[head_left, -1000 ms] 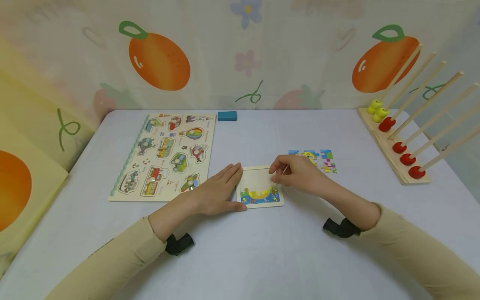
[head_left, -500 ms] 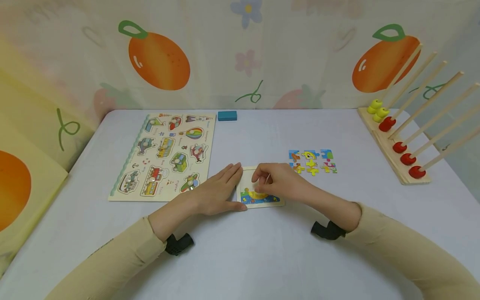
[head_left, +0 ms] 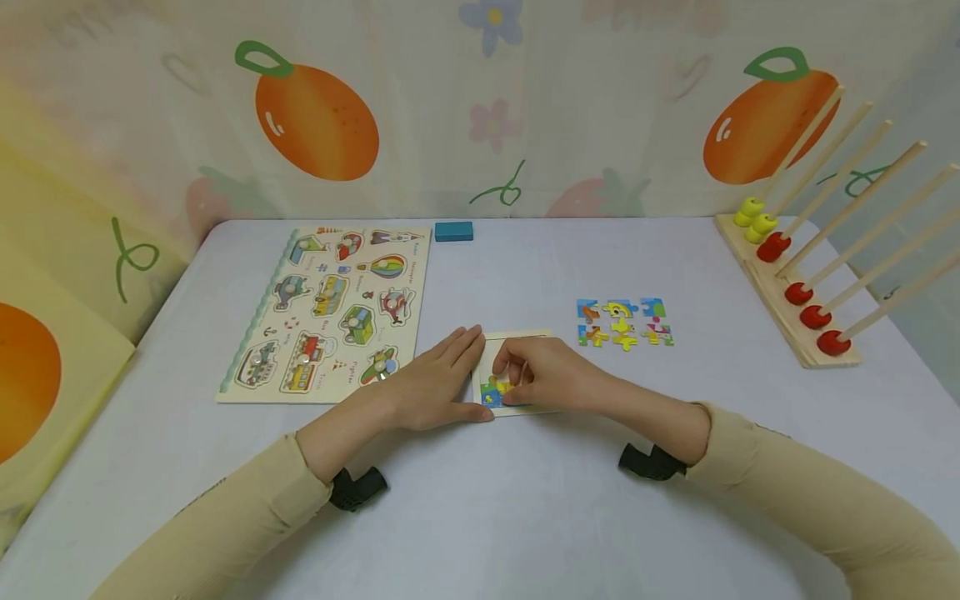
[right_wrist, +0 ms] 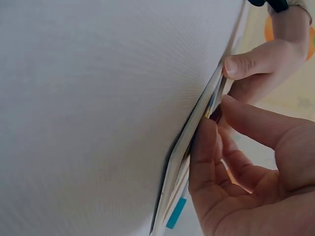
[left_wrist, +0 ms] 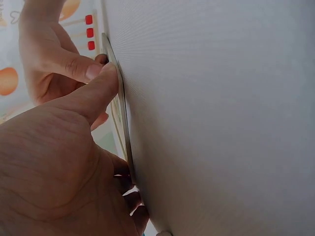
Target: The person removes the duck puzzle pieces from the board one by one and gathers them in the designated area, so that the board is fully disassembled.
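A small pale puzzle tray (head_left: 516, 335) lies in front of me, with blue-and-yellow puzzle pieces (head_left: 489, 395) along its near side. My left hand (head_left: 431, 385) rests flat at the tray's left edge, its fingers extended and its thumb along the near corner. In the left wrist view that thumb (left_wrist: 106, 86) lies on the rim. Over the tray's near part, my right hand (head_left: 551, 375) curls its thumb and fingers around a puzzle piece, mostly hidden by the fingers. The right wrist view shows those fingertips (right_wrist: 205, 129) down at the tray's surface.
Several loose puzzle pieces (head_left: 624, 323) lie in two rows right of the tray. To the left is a large knobbed vehicle puzzle board (head_left: 348, 333). A teal block (head_left: 453, 232) sits at the back, and a wooden peg rack (head_left: 787, 308) with red and yellow beads stands at right.
My right hand has moved left and nearer across the tray, from its upper right to the near pieces, uncovering the loose pieces. The left hand has stayed put.
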Demonstrator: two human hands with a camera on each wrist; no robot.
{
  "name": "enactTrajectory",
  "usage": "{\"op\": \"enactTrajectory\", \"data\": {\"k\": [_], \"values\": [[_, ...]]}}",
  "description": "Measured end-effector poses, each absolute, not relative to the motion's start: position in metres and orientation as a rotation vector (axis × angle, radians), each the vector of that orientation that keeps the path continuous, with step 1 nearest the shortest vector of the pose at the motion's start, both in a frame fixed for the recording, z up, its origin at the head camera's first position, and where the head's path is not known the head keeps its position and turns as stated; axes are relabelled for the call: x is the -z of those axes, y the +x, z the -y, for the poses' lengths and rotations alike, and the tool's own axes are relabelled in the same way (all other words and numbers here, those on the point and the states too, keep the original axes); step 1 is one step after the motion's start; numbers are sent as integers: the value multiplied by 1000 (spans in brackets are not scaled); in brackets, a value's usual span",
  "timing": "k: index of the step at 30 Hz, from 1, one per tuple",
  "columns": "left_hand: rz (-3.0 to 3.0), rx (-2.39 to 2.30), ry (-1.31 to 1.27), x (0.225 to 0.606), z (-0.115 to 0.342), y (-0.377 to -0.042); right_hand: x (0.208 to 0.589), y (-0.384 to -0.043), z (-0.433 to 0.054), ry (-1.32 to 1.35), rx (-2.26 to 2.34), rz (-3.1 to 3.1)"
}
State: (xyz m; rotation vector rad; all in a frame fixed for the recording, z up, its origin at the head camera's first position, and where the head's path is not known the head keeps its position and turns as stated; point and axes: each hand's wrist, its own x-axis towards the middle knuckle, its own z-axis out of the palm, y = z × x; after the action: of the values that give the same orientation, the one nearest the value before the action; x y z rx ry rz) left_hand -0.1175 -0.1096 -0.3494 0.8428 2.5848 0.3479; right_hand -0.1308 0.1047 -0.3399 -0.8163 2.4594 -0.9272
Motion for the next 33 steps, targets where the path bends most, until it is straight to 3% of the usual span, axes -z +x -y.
{"op": "enactTrajectory", "data": {"k": [33], "values": [[-2584,-351,846,351,109,-118,343,-129,-102,-873,793,-2515]]}}
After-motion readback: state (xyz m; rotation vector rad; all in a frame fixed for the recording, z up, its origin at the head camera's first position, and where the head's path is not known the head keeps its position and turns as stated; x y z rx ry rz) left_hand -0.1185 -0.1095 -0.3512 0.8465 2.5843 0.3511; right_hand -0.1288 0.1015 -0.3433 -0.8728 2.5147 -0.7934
